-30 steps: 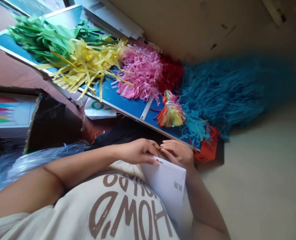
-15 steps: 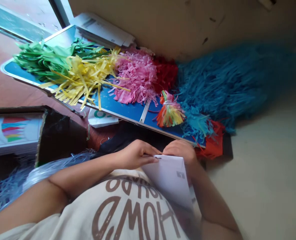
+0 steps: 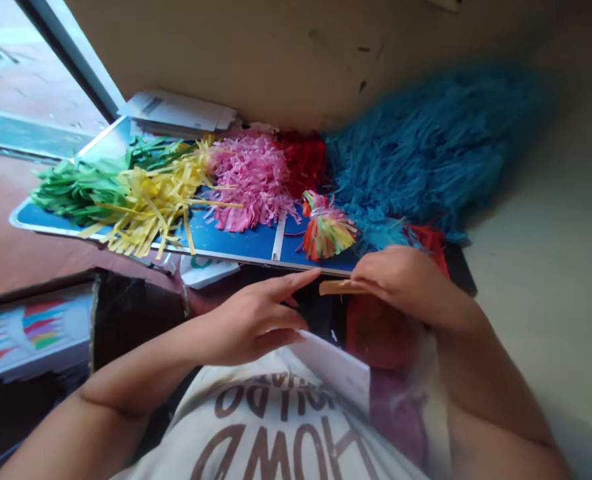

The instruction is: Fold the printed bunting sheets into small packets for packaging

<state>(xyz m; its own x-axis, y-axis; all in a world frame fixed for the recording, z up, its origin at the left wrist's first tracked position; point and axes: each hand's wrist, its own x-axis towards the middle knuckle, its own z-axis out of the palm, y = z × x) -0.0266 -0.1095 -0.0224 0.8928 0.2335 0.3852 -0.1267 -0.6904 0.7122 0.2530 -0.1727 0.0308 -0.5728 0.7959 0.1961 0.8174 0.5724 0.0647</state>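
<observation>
My left hand (image 3: pixel 253 323) is in front of my shirt, its index finger stretched toward the table edge. Its thumb and lower fingers close at the corner of a white folded paper (image 3: pixel 339 373), which slants down against my shirt. My right hand (image 3: pixel 399 283), fingers curled, grips a flat tan-orange strip (image 3: pixel 343 287) that sticks out to the left. Just beyond it on the blue table (image 3: pixel 249 240) lies a small tied multicoloured paper tassel (image 3: pixel 326 230). Part of the strip is hidden inside the right hand.
Green (image 3: pixel 81 190), yellow (image 3: pixel 151 207), pink (image 3: pixel 251 180) and red fringed strips (image 3: pixel 303 160) line the table. A large blue fringe heap (image 3: pixel 421 147) is at right. White printed sheets (image 3: pixel 176 110) are stacked behind. A dark box (image 3: pixel 136 320) stands at lower left.
My right hand has left the white paper, moved up and right, and now shows a tan-orange strip. My left index finger has stretched out; the paper sits lower. The view has shifted.
</observation>
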